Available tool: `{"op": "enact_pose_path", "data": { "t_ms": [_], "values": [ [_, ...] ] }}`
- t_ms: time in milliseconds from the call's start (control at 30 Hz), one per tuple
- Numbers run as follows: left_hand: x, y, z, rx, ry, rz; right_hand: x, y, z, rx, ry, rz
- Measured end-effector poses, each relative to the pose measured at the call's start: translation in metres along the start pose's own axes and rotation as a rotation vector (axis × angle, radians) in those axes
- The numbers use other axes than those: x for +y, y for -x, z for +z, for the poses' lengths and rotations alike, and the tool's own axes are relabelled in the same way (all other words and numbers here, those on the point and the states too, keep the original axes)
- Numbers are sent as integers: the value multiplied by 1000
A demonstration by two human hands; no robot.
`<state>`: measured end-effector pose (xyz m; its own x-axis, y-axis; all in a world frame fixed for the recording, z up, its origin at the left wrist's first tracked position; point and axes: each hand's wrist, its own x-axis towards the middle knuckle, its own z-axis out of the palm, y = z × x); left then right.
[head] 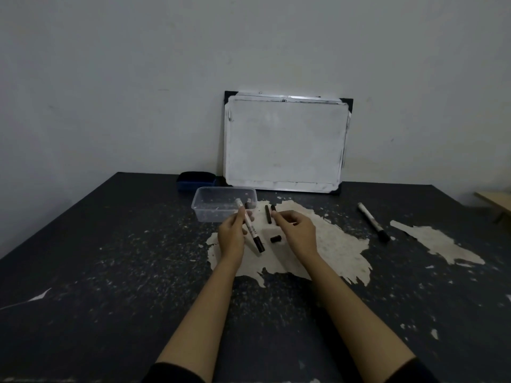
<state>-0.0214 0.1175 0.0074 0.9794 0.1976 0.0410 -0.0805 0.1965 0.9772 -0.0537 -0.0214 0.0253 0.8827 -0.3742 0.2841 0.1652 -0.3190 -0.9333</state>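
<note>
My left hand grips a white marker with a black end, held slanted above the table. My right hand pinches a small dark piece between its fingertips, just right of the marker. A thin black stick lies on the table between my hands. A short black cap lies below it. A clear plastic tub stands just beyond my left hand, with a small dark item inside.
A small whiteboard leans on the wall at the back. A blue eraser sits left of it. Another marker lies to the right. The black table has worn pale patches. A wooden piece shows at the right edge.
</note>
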Motion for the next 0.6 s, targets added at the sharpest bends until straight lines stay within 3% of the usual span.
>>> {"op": "enact_pose_path", "data": {
  "t_ms": [267, 433, 600],
  "values": [
    [-7, 5, -6, -34, -138, 112, 13, -51, 18, 2, 764, -83],
    [-7, 2, -10, -3, -120, 81, 12, -58, 31, -28, 884, -93],
    [-7, 2, -9, -30, -127, 118, 15, -61, 32, -19, 809, -36]
  ]
}}
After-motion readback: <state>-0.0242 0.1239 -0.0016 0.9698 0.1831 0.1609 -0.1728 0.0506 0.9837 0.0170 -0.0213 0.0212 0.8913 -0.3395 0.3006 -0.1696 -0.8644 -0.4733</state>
